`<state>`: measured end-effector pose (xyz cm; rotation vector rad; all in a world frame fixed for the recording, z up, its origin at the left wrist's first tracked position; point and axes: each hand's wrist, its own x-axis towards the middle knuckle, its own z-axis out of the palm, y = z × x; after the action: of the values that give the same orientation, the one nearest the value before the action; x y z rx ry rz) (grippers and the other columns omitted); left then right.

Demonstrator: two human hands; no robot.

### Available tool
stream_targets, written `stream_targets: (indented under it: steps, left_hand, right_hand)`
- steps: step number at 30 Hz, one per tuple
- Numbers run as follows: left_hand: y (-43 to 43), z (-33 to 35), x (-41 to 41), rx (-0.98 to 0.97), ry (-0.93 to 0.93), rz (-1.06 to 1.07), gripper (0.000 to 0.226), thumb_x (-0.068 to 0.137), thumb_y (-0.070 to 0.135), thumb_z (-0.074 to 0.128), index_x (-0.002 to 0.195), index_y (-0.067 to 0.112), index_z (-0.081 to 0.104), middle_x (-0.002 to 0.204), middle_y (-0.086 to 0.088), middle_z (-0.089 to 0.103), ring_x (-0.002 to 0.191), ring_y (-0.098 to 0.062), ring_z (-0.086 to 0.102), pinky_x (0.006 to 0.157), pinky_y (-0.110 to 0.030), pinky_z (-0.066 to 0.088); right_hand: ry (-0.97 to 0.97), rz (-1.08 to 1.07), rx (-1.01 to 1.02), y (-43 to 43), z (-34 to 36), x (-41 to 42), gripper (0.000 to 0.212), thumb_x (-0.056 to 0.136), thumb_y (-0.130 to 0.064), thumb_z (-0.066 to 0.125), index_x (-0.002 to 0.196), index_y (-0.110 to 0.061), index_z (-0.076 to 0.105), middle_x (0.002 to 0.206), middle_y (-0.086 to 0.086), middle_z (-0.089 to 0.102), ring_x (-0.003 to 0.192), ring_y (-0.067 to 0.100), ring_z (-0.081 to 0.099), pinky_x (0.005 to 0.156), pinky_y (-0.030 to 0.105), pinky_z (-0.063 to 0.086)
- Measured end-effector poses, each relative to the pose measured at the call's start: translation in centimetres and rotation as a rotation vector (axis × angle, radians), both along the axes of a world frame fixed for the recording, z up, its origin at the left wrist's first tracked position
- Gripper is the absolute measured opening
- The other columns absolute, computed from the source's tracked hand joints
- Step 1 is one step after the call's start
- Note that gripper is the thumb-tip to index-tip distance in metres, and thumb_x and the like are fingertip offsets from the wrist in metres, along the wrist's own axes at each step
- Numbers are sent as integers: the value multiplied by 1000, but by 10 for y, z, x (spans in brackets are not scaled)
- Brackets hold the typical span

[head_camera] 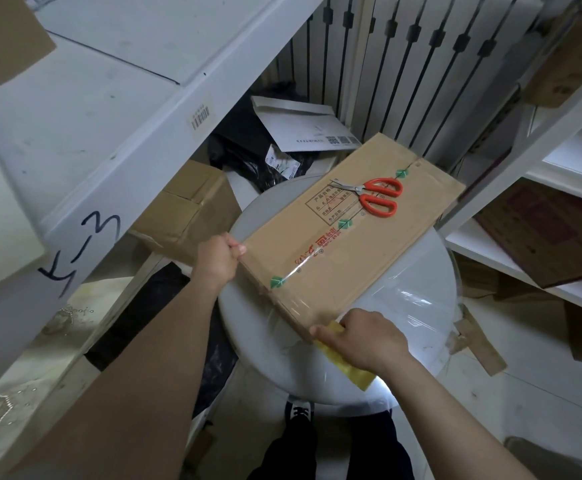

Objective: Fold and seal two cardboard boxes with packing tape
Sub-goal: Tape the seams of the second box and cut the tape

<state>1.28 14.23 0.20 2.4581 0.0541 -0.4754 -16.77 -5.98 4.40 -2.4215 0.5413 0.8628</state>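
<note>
Cardboard box (pixel 345 258) (scissors (pixel 376 197) atop) between left hand (pixel 216 259) and right hand (pixel 362 337)

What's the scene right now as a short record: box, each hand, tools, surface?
box: cardboard box lies flat, clear tape along its middle seam
surface: round white table
left hand: pinches the box's near left corner
right hand: at the box's near right corner, holds yellow tape
scissors: orange handles, lying on the box's far half, untouched
</note>
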Motion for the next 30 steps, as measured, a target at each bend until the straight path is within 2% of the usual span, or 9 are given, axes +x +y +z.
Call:
stream_targets:
  steps: [4, 9, 13, 17, 23, 26, 30]
  left_hand:
    - [2, -4, 2, 80, -43, 22, 23, 100, 21, 53, 108, 2, 63, 99, -14, 67, 90, -23, 58, 78, -29, 40]
    - [8, -1, 9, 100, -74, 60, 21, 98, 21, 56, 106, 4, 66, 96, -10, 67, 89, -20, 57, 79, -30, 42]
    - [8, 0, 15, 79, 4, 43, 13, 94, 23, 63, 97, 11, 67, 95, -9, 71, 94, -25, 65, 91, -42, 52]
    - [7, -1, 19, 34, 29, 50, 7, 91, 21, 67, 87, 16, 66, 89, -9, 71, 90, -28, 66, 88, -48, 55]
    - [-1, 1, 25, -4, 32, 32, 9, 92, 20, 67, 94, 12, 67, 82, 1, 64, 86, -20, 63, 84, -38, 53]
    - [-5, 1, 27, 26, 19, 10, 10, 92, 19, 66, 96, 10, 67, 86, -1, 64, 86, -17, 59, 78, -30, 45]
    - [-6, -3, 27, 30, 23, 8, 11, 92, 19, 66, 97, 9, 67, 88, -2, 63, 85, -17, 59, 77, -31, 46]
  right_hand:
    - [63, -8, -37, -5, -7, -1, 62, 79, -84, 39, 65, -24, 43, 73, -6, 51, 80, 19, 55, 65, 28, 40]
    - [-28, -75, 59, -6, -9, -1, 56, 88, -74, 37, 57, -28, 42, 64, -8, 48, 75, 20, 53, 60, 28, 36]
    - [-13, -66, -14, -5, -16, -5, 62, 85, -77, 39, 57, -22, 41, 64, -5, 46, 71, 22, 52, 56, 27, 35]
    - [-7, -54, -44, -2, -24, -8, 63, 84, -79, 37, 61, -21, 46, 71, -4, 55, 75, 22, 58, 61, 28, 40]
    - [-19, -53, -77, -7, -30, -9, 61, 86, -78, 36, 63, -23, 46, 81, -1, 59, 80, 23, 58, 65, 27, 40]
    - [-42, -29, -125, -9, -31, -9, 60, 87, -77, 34, 63, -23, 45, 82, -1, 58, 79, 22, 54, 67, 27, 40]
    - [-70, 11, -186, -9, -32, -9, 57, 89, -75, 34, 69, -23, 46, 94, 3, 65, 93, 25, 63, 69, 27, 39]
